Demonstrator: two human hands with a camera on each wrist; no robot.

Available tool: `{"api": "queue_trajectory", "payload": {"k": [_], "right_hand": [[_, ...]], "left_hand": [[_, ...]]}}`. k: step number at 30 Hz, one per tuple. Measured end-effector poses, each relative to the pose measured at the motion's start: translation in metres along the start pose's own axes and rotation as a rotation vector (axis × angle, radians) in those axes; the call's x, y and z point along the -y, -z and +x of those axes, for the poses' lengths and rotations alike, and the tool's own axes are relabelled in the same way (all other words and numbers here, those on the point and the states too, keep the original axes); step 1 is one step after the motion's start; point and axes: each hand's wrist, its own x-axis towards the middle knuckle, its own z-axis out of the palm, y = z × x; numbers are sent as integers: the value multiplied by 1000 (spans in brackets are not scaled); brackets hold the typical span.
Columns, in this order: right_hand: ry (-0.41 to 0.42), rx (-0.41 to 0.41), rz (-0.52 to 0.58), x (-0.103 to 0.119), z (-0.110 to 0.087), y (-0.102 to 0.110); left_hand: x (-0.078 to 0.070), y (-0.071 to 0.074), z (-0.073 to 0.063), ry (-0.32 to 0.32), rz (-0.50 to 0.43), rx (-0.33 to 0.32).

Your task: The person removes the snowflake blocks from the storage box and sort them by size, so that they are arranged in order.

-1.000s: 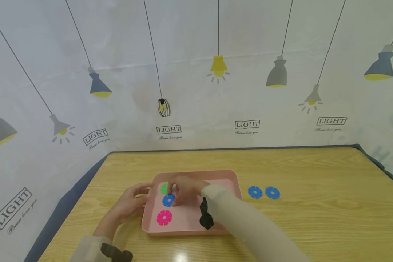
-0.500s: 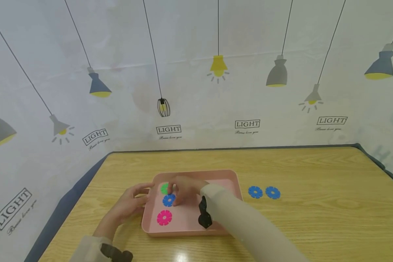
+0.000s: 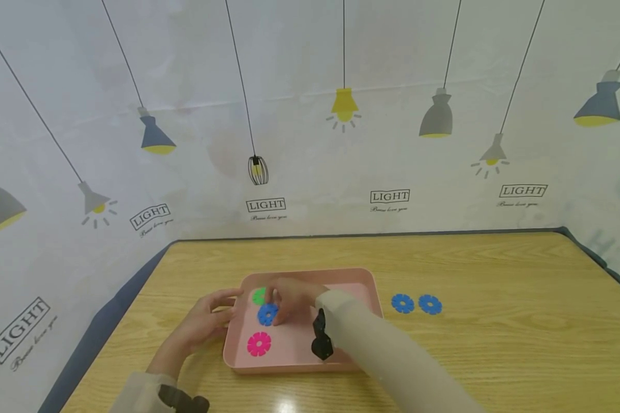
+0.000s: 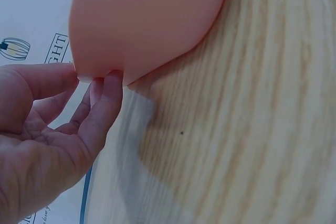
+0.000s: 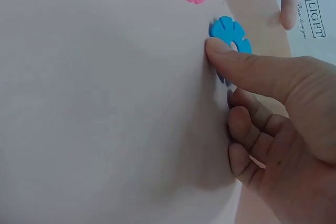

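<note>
In the head view, a pink tray [image 3: 294, 351] lies on the table with flower-shaped notched plastic discs in its left part. My left hand [image 3: 198, 321] holds the tray's left rim, fingertips and thumb at the wall, as the left wrist view shows. My right hand [image 3: 295, 295] reaches into the tray and pinches a blue notched disc [image 5: 226, 25], thumb on its upper face; the fingertips beneath are partly hidden. That disc sits slightly tilted, low over the tray floor. Behind it is a green disc [image 3: 258, 295], partly covered by my fingers. Toward the front lies a pink disc [image 3: 252, 344].
Two more blue discs, one left [image 3: 396, 303] and one right [image 3: 425, 304], lie on the wooden table [image 3: 496, 344] to the right of the tray. A lamp-printed cloth [image 3: 310, 172] hangs behind the table and along its sides.
The blue disc under my right fingers has shifted very slightly right and back and tilted a little. My left hand and the tray keep their place.
</note>
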Motion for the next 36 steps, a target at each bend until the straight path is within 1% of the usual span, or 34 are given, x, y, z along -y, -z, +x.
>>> {"api": "queue_trajectory", "payload": {"k": [4, 7, 11, 14, 21, 25, 29, 33, 36], "right_hand": [[7, 14, 21, 0, 0, 0], [55, 30, 22, 2, -1, 1], [124, 24, 45, 3, -1, 2], [146, 17, 69, 3, 0, 3], [147, 33, 75, 2, -9, 12], [141, 26, 41, 0, -16, 21], [134, -20, -20, -2, -28, 31], [157, -60, -32, -7, -45, 42], [171, -86, -4, -17, -58, 51]], "left_hand": [[0, 0, 0, 0, 2, 2], [0, 1, 0, -8, -7, 14], [0, 1, -1, -21, -16, 25], [0, 0, -1, -27, -17, 23], [0, -1, -2, -32, -23, 26], [0, -1, 0, -23, -16, 14], [-1, -1, 0, -24, -4, 6], [-3, -2, -2, -29, -3, 13], [-3, -2, -3, -28, -6, 6]]}}
